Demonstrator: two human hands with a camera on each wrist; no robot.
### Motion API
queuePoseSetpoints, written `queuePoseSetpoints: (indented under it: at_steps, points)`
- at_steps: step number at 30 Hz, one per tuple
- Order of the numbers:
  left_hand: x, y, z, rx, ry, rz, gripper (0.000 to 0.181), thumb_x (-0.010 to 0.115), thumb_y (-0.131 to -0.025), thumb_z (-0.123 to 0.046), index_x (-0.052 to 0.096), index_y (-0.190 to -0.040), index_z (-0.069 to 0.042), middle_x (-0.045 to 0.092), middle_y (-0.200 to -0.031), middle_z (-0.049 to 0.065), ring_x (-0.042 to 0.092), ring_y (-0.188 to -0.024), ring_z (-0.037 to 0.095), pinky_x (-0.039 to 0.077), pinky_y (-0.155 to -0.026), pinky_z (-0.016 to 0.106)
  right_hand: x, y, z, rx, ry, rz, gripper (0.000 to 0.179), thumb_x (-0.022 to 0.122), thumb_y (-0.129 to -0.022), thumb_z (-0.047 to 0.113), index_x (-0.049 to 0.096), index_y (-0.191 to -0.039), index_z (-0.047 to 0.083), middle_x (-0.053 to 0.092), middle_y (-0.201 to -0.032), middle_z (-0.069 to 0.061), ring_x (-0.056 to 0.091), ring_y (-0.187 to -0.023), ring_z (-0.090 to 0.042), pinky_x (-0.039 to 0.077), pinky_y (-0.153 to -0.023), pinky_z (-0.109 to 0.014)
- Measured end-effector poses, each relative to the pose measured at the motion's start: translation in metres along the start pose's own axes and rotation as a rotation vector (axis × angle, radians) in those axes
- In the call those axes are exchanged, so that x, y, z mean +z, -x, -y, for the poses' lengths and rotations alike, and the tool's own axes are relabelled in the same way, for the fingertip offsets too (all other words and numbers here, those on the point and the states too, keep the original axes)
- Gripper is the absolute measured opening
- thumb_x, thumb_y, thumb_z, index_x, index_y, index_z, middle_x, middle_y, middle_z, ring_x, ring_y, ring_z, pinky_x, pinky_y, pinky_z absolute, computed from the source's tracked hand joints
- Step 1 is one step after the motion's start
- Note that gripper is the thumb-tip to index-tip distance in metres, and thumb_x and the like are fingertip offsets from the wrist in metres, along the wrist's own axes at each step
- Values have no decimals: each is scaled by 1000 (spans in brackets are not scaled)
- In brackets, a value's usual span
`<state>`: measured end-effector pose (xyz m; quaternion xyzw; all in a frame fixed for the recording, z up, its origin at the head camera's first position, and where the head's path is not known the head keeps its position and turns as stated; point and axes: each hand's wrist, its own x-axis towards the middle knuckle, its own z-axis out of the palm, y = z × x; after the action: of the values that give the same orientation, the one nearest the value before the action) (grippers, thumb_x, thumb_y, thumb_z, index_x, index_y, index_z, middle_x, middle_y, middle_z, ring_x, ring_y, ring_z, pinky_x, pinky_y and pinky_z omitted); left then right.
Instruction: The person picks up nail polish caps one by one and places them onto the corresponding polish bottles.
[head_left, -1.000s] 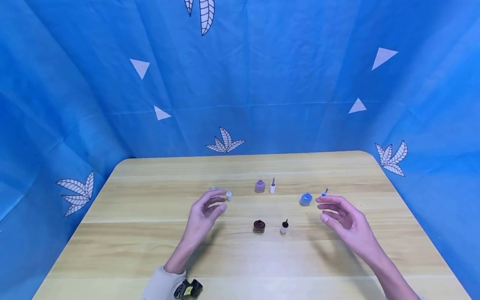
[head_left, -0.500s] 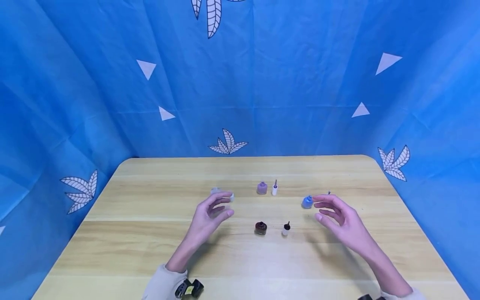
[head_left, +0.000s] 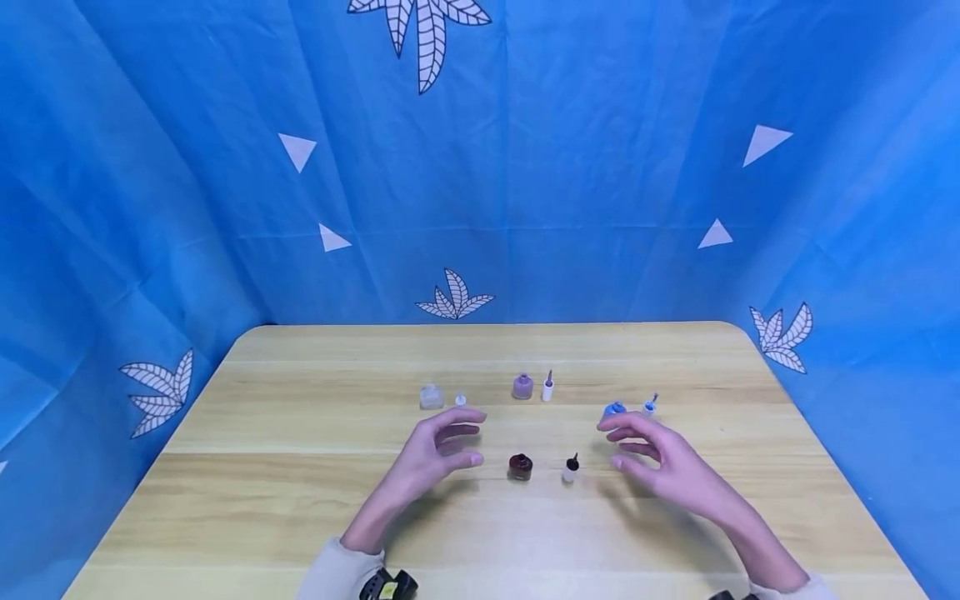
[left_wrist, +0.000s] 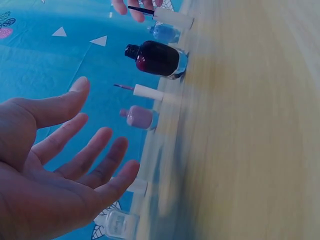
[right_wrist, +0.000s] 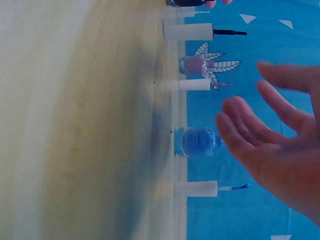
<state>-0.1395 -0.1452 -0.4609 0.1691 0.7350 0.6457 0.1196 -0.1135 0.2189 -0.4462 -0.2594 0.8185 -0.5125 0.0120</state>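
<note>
Both hands hover over the table with nothing in them, fingers loosely bent. The left hand (head_left: 435, 457) is nearest to a dark red nail polish bottle (head_left: 521, 467) and a white brush cap (head_left: 461, 400); a clear bottle (head_left: 431, 397) stands behind it. The right hand (head_left: 667, 462) partly covers a blue nail polish bottle (head_left: 614, 409) in the head view. A blue-tipped brush cap (right_wrist: 196, 189) stands upright beside that bottle. Between the hands is a white cap with a dark brush (head_left: 571, 469). Farther back stand a purple bottle (head_left: 522, 386) and its brush cap (head_left: 548, 387).
The wooden table (head_left: 262, 467) has rounded back corners. A blue cloth (head_left: 585, 167) with white leaves and triangles hangs behind it and along both sides. A black strap device (head_left: 387, 586) sits at the left sleeve.
Both hands have shifted inward, toward each other. The clear bottle and its cap now show behind the left hand. The bottles and caps keep their places while the head view tilts slightly.
</note>
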Motion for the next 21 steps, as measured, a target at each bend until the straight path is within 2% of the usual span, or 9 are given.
queuePoseSetpoints:
  at_steps: [3,6,12,18,21]
  points:
    - [4,-1,2,-16,-31,15,55,81,-85,-2,60,-135,2,58,-139,27,55,-129,46,41,-113,57,2,-3,0,21,33,59,37,72,-96,6,61,-130,14,62,-129,-15,62,-119,-35,56,-100,-46]
    - [7,-3,3,-33,-41,16,56,82,-84,-4,61,-136,1,58,-139,26,55,-130,44,41,-114,55,2,-7,0,36,47,104,38,73,-95,8,61,-131,15,62,-130,-15,61,-118,-42,55,-100,-51]
    - [12,-10,5,-50,12,37,57,80,-84,2,57,-137,5,56,-140,28,53,-131,45,42,-113,55,1,-9,-3,66,13,174,42,74,-95,11,59,-132,-1,62,-129,-19,62,-117,-43,53,-101,-52]
    - [26,-14,8,-69,74,60,51,78,-85,4,58,-131,8,57,-136,29,53,-129,46,44,-113,53,3,-8,-9,99,-17,249,39,73,-96,13,59,-129,-2,63,-128,-20,63,-117,-43,54,-100,-50]
    - [32,-14,9,-93,70,55,48,78,-84,5,60,-128,8,59,-133,28,55,-128,44,45,-112,52,4,-9,-9,104,-31,290,39,72,-96,13,59,-129,-3,63,-129,-20,63,-117,-43,55,-100,-49]
